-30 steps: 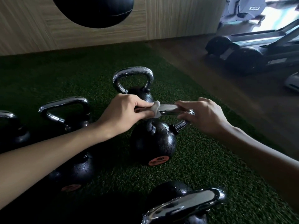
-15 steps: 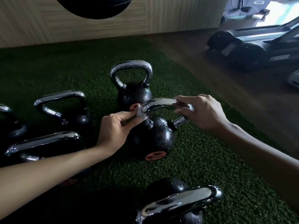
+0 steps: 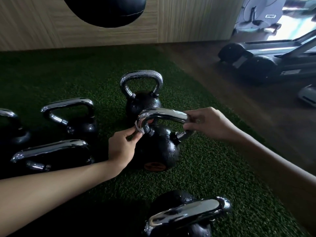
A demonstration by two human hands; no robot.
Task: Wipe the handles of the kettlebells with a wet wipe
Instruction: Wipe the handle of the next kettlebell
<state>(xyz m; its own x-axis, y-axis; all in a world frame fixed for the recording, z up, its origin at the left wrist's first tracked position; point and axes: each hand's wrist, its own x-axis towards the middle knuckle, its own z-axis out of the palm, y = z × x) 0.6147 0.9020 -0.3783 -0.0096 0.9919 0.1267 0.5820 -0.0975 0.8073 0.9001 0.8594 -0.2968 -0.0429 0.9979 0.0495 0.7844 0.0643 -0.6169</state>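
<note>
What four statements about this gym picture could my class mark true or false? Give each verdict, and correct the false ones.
1. The left hand pinches a wet wipe against the left bend of the middle kettlebell's handle. True.
2. The right hand hangs free, touching nothing. False: it grips the right end of the same handle.
3. The kettlebells stand on green turf. True.
4. The handles are dull black. False: they are shiny, silver-coloured metal.
</note>
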